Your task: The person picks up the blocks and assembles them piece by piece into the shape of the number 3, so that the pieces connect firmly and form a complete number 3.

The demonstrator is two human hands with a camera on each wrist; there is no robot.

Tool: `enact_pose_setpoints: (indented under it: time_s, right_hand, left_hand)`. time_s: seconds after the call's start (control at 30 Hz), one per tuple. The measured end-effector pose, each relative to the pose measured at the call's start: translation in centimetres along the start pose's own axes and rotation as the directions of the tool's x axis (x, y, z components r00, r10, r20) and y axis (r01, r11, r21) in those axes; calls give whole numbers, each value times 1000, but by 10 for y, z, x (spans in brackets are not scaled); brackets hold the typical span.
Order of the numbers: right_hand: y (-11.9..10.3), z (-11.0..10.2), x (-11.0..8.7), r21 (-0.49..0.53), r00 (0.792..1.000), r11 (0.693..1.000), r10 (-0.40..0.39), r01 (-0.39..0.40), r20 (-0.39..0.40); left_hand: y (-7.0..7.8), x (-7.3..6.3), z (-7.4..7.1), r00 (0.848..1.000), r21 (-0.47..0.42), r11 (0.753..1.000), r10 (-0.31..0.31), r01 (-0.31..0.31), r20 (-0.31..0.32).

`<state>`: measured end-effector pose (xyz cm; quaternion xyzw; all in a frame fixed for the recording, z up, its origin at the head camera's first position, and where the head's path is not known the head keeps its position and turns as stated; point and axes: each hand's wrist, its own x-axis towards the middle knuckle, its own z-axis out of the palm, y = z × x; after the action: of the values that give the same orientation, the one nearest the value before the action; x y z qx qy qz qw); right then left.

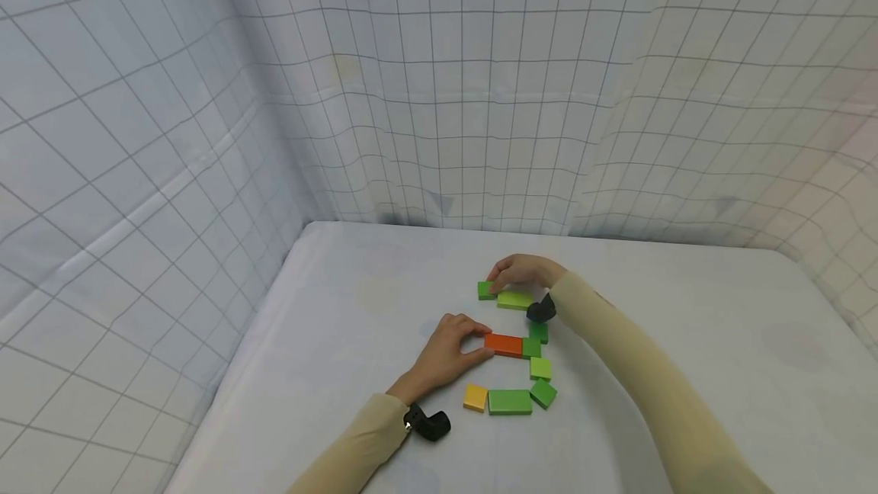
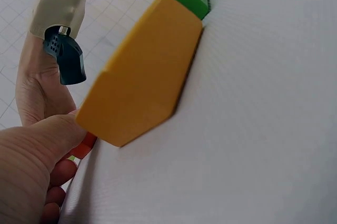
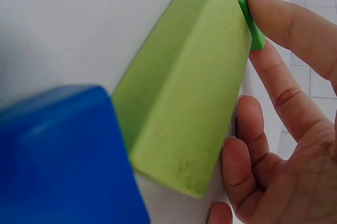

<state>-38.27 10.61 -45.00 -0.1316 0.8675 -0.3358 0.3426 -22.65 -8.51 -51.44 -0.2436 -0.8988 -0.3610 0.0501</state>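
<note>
My left hand (image 1: 446,353) pinches the left end of a red block (image 1: 504,345) between thumb and fingers, and the block lies flat on the table. A small green block (image 1: 532,348) touches its right end. Farther back, my right hand (image 1: 524,271) pinches another small green block (image 1: 485,290) with thumb and index finger. Just beside that one lies a long lime block (image 3: 184,87), its near end facing the right wrist camera. The orange block (image 2: 142,71) looms large in the left wrist view, with the red block (image 2: 84,146) partly hidden behind the left thumb.
Below the red block lie a small orange block (image 1: 475,397), a long green block (image 1: 510,402), a tilted green block (image 1: 543,393) and a lime block (image 1: 540,368). A dark green block (image 1: 538,332) sits under the right wrist. Something blue (image 3: 68,155) fills the right wrist view's corner.
</note>
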Motion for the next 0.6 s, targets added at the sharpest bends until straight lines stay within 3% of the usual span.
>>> enact_pose_setpoints:
  time_s: [0.6]
  right_hand:
    - [3, 1, 0, -19, 999, 999, -27, 28, 36]
  left_hand:
    - [0, 0, 0, 1000, 8, 1000, -10, 10, -1]
